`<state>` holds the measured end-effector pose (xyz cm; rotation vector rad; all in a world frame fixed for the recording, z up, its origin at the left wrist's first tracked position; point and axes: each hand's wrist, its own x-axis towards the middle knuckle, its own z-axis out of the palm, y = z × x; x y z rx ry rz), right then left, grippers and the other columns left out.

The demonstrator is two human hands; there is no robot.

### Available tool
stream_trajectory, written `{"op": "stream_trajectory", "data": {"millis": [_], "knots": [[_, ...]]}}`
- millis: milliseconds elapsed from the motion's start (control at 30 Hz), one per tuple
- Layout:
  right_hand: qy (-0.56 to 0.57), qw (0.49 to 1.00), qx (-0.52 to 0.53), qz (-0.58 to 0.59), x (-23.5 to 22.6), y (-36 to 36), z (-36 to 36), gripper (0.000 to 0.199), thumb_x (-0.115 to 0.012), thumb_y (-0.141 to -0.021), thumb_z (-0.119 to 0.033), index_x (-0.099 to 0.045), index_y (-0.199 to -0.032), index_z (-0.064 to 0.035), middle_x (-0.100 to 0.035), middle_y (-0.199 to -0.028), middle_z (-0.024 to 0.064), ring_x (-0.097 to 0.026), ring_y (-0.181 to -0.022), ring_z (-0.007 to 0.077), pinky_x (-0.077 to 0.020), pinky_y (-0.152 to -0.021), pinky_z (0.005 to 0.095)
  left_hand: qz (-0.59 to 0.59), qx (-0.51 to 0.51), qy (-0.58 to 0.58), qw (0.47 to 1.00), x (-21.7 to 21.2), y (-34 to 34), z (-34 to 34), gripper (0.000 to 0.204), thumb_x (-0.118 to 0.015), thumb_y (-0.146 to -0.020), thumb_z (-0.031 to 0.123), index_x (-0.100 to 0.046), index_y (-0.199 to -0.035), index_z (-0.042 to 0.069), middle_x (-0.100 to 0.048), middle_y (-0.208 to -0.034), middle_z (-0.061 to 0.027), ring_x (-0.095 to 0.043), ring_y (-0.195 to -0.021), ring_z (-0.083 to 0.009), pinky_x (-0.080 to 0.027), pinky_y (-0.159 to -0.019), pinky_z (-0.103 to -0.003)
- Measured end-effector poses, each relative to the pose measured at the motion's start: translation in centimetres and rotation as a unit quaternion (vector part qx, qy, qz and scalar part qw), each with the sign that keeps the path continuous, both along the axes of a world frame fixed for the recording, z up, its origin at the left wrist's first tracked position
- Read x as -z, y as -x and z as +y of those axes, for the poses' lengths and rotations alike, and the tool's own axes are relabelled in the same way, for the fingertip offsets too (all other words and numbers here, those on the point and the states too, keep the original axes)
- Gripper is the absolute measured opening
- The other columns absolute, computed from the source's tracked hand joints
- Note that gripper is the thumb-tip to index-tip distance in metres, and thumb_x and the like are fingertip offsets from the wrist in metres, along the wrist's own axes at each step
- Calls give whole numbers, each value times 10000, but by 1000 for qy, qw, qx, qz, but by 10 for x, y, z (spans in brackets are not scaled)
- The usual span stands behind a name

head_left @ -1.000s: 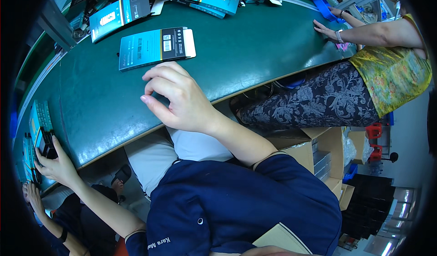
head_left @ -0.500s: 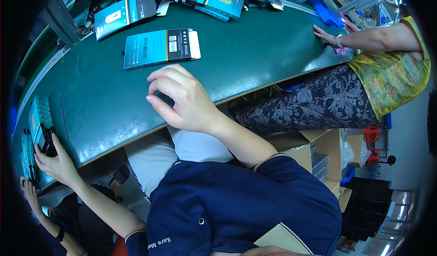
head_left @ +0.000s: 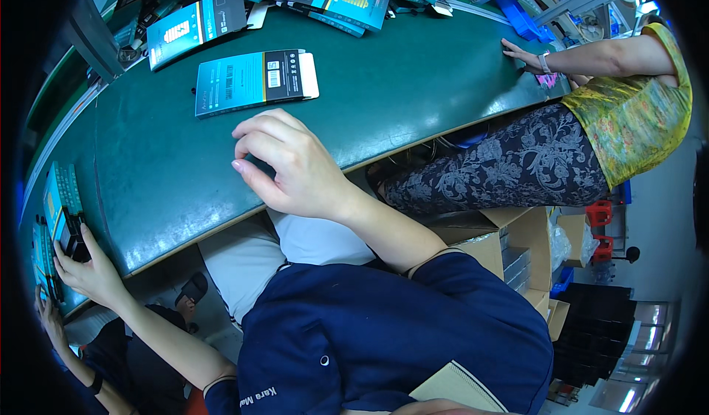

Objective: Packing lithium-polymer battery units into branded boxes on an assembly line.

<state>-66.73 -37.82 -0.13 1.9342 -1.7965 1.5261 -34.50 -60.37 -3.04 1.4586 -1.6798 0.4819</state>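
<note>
At the far left of the green table, my left hand [head_left: 92, 271] grips the near end of a stack of flat blue-and-black cardboard boxes [head_left: 65, 193]. Thumb and fingers lie on opposite sides of its dark end. My right hand [head_left: 284, 160] is held over the table's front edge with loosely bent fingers, the thumb apart from them and nothing in its grasp. Just beyond it, a single blue-and-black box [head_left: 240, 83] lies flat, its white end flap sticking out to the right.
More such boxes [head_left: 332, 1] lie heaped along the table's back. A second stack [head_left: 40, 256] stands by a co-worker's hand [head_left: 50, 319] at lower left. Another person's hand [head_left: 521, 55] rests on the table at right, near a blue bin [head_left: 521, 20]. Open cartons [head_left: 532, 256] stand behind.
The whole view has shifted slightly. My hands keep the same poses. The right-hand co-worker's far hand has lowered from the blue bin.
</note>
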Motion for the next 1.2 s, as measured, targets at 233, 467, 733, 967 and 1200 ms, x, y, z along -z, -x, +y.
{"op": "stream_trajectory", "data": {"millis": [233,467,733,967,1200], "knots": [[0,1000,0,-3,0,-1,-2,66,-666,-796,-42,-618,-831,-12,-637,-970,128,-605,-952,303,-495,-825,384,-7,-6,-1,1000,0,0,1,726,-659,-839,590,-523,-1384,129,-378,-1436,-251,-385,-1335,-382,-333,-1088,-456],[9,1000,-14,-3,-1,2,-5,68,-673,-790,-15,-637,-847,-12,-645,-901,109,-612,-877,285,-499,-792,377,-1,-2,8,1000,-3,2,3,724,-659,-837,594,-520,-1388,144,-359,-1442,-267,-376,-1337,-395,-339,-1081,-454],[1,999,-5,-32,-14,8,2,94,-703,-782,-9,-648,-858,-17,-655,-843,94,-618,-838,270,-501,-756,364,3,-3,-7,1000,-17,10,14,714,-659,-843,585,-522,-1388,145,-336,-1454,-267,-344,-1358,-391,-340,-1079,-448],[-5,990,-28,-135,-22,35,23,251,-752,-779,-6,-688,-1021,2,-724,-816,87,-691,-725,153,-552,-624,264,14,9,2,1000,-28,37,33,699,-662,-842,585,-541,-1369,143,-342,-1448,-258,-329,-1364,-378,-339,-1078,-447],[-5,967,-78,-244,-28,44,21,216,-710,-854,-34,-685,-1056,36,-744,-866,111,-712,-740,116,-558,-622,215,24,2,-5,1000,-33,43,36,663,-673,-851,551,-558,-1349,128,-353,-1427,-270,-324,-1367,-372,-325,-1087,-445]]}}
